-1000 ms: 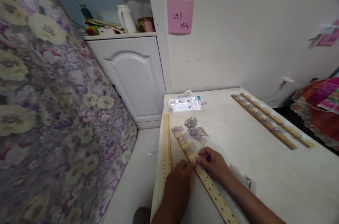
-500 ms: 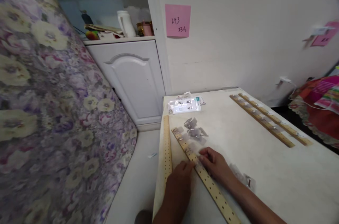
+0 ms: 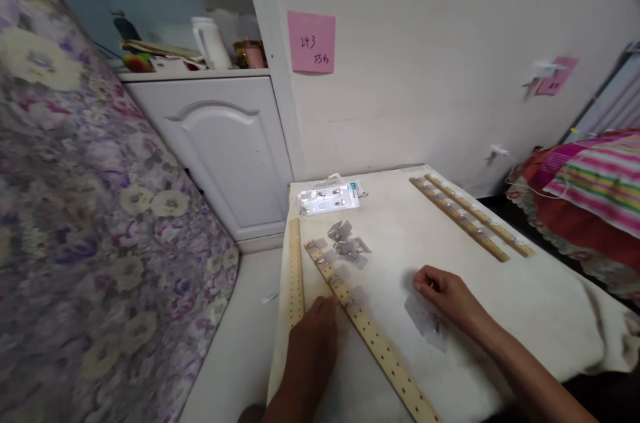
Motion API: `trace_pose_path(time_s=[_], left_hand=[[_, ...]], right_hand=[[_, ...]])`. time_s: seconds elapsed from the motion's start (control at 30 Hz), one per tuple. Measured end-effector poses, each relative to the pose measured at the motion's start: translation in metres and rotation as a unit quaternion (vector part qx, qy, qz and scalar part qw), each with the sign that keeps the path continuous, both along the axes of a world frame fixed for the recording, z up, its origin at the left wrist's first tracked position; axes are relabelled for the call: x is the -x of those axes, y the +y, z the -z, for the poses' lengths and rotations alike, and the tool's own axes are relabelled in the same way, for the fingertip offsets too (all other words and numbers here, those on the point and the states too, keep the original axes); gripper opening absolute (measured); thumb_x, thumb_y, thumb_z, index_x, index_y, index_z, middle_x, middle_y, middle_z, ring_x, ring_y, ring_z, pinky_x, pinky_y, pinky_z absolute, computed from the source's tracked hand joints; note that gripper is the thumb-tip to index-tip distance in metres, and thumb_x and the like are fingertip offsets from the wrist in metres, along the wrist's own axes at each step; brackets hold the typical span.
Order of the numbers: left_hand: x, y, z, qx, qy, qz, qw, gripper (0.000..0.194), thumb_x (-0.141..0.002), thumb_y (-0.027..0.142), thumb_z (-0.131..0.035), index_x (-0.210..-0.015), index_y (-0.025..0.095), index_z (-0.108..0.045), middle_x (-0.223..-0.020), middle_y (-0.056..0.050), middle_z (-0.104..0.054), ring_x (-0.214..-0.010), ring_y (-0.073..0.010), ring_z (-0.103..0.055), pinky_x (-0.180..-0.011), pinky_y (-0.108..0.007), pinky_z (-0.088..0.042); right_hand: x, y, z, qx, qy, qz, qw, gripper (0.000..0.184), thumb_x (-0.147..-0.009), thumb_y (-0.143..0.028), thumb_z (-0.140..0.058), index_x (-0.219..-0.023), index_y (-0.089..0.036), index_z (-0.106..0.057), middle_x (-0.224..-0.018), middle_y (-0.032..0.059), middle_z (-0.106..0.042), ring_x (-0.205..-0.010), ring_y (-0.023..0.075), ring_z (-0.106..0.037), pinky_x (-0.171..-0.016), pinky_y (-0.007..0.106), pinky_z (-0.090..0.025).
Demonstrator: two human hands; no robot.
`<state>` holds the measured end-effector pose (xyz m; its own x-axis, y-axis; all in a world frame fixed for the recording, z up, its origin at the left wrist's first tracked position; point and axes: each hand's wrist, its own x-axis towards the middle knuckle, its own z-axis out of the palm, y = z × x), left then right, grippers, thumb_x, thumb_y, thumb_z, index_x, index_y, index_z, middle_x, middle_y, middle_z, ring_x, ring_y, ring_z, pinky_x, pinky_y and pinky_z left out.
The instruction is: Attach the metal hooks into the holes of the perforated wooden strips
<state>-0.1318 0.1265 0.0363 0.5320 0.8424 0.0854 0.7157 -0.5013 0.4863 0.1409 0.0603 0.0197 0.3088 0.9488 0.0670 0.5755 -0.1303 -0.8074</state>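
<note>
A perforated wooden strip (image 3: 383, 346) lies slantwise on the table, with several small clear pieces and metal hooks along its far part. At its left edge, my left hand (image 3: 317, 330) is closed on the strip, the fingertips partly hidden. To the right of the strip my right hand (image 3: 447, 293) is curled in a pinch, apart from the strip. Anything in that pinch is too small to make out. Beneath it lie clear plastic pieces with metal bits (image 3: 430, 323). A second perforated strip (image 3: 296, 270) lies along the table's left edge.
A pile of clear pieces with metal hooks (image 3: 347, 243) lies beyond the strip. Blister packs (image 3: 327, 200) lie at the table's far edge. Two finished-looking strips with hooks (image 3: 460, 213) lie at the right. A floral curtain (image 3: 115, 230) hangs at the left.
My right hand has left the strip and moved right, over the clear plastic pieces. My left hand stays at the strip. The view has turned a little to the right.
</note>
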Motion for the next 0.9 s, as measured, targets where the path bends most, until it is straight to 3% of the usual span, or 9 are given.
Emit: trace_pose_path(time_s=[0.1, 0.23, 0.37, 0.47, 0.53, 0.67, 0.77, 0.9], left_hand=[[-0.001, -0.001, 0.002, -0.017, -0.023, 0.029, 0.999, 0.031, -0.090, 0.017, -0.032, -0.107, 0.023, -0.057, -0.098, -0.004, -0.062, -0.087, -0.0160, -0.061, -0.075, -0.025, -0.046], [-0.002, -0.004, 0.002, -0.033, -0.058, 0.053, 0.996, 0.030, -0.091, 0.020, -0.033, -0.109, 0.024, -0.056, -0.097, -0.004, -0.061, -0.086, -0.0163, -0.061, -0.073, -0.025, -0.047], [-0.003, -0.009, 0.001, -0.010, -0.112, 0.055, 0.992, 0.026, -0.090, 0.023, -0.037, -0.105, 0.024, -0.059, -0.094, -0.004, -0.062, -0.085, -0.0176, -0.061, -0.073, -0.027, -0.046], [-0.010, -0.017, 0.002, 0.101, -0.201, 0.039, 0.974, 0.021, -0.089, 0.030, -0.044, -0.096, 0.021, -0.062, -0.084, -0.003, -0.063, -0.073, -0.0150, -0.060, -0.066, -0.026, -0.046], [-0.017, -0.024, 0.005, 0.223, -0.263, 0.028, 0.938, 0.026, -0.088, 0.037, -0.045, -0.090, 0.019, -0.062, -0.070, 0.000, -0.060, -0.053, -0.0108, -0.054, -0.052, -0.023, -0.042], [-0.029, -0.031, 0.015, 0.429, -0.377, 0.023, 0.821, 0.042, -0.086, 0.052, -0.040, -0.087, 0.013, -0.058, -0.067, -0.002, -0.061, -0.040, -0.0085, -0.051, -0.038, -0.020, -0.036], [-0.031, -0.030, 0.021, 0.487, -0.421, 0.019, 0.765, 0.043, -0.082, 0.055, -0.047, -0.078, 0.012, -0.056, -0.066, -0.004, -0.063, -0.039, -0.0083, -0.052, -0.036, -0.019, -0.037], [-0.029, -0.027, 0.021, 0.513, -0.436, 0.000, 0.739, 0.036, -0.072, 0.047, -0.063, -0.072, 0.012, -0.055, -0.059, -0.002, -0.063, -0.037, -0.0081, -0.053, -0.034, -0.017, -0.034]], right_hand=[[-0.006, -0.010, 0.014, 0.031, -0.001, 0.003, 1.000, 0.013, -0.075, -0.027, -0.054, -0.065, -0.019, -0.057, -0.058, -0.0024, -0.056, -0.056, 0.0129, -0.050, -0.052, 0.023, -0.035], [0.007, -0.014, 0.022, 0.048, -0.065, 0.006, 0.997, 0.011, -0.073, -0.027, -0.058, -0.064, -0.020, -0.057, -0.065, -0.0008, -0.058, -0.058, 0.0135, -0.051, -0.053, 0.024, -0.034], [0.022, -0.014, 0.011, 0.031, -0.099, 0.008, 0.995, 0.011, -0.072, -0.023, -0.059, -0.062, -0.020, -0.054, -0.067, -0.0009, -0.058, -0.059, 0.0130, -0.050, -0.054, 0.024, -0.035], [0.035, -0.017, -0.003, -0.039, -0.064, -0.007, 0.997, 0.010, -0.078, -0.025, -0.057, -0.069, -0.020, -0.057, -0.068, -0.0009, -0.057, -0.060, 0.0128, -0.051, -0.055, 0.023, -0.039], [0.047, -0.019, -0.009, -0.096, -0.050, -0.039, 0.993, 0.009, -0.081, -0.026, -0.056, -0.076, -0.021, -0.061, -0.073, 0.0004, -0.059, -0.062, 0.0128, -0.053, -0.055, 0.023, -0.041], [0.073, -0.025, -0.010, -0.198, -0.063, -0.112, 0.972, 0.015, -0.088, -0.021, -0.050, -0.089, -0.022, -0.065, -0.085, 0.0039, -0.059, -0.071, 0.0134, -0.058, -0.059, 0.023, -0.046], [0.088, -0.028, -0.007, -0.218, -0.065, -0.144, 0.963, 0.019, -0.090, -0.017, -0.046, -0.093, -0.023, -0.064, -0.090, 0.0050, -0.057, -0.078, 0.0134, -0.059, -0.065, 0.023, -0.049], [0.096, -0.030, -0.007, -0.205, -0.053, -0.172, 0.962, 0.023, -0.090, -0.014, -0.043, -0.087, -0.023, -0.063, -0.092, 0.0059, -0.056, -0.083, 0.0147, -0.059, -0.071, 0.025, -0.051]])
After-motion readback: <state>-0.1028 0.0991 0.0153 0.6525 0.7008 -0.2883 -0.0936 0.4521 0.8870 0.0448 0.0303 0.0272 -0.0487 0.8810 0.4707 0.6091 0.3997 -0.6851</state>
